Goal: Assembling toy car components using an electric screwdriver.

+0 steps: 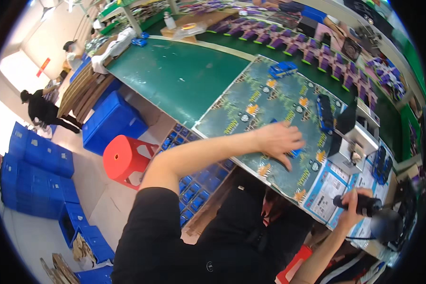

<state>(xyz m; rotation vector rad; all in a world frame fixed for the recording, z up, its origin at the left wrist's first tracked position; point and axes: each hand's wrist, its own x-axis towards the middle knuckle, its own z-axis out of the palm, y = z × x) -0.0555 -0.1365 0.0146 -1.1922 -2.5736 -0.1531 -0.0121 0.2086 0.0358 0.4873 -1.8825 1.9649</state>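
Observation:
My left hand point(280, 141) reaches across a dark green animal-print sheet point(232, 113), its fingers and thumb curled over a blue toy car point(296, 153). Most of that car is hidden under the palm. In my right hand point(350, 213), at the table's right side, is a black cylindrical hand tool point(367, 205), held with the fingers wrapped round it. Two more blue toy cars lie on the sheet: one toward its far edge point(282, 69), another dark blue car point(324, 113) to the right of my left hand.
A white box-like fixture point(364, 135) stands on the right, with a dark blue toy car point(381, 165) beside it. Below the table's left edge sits a tray of blue cars point(194, 194). A red stool point(128, 158) and blue bins point(113, 123) stand left. Purple-green parts point(288, 45) line the far side.

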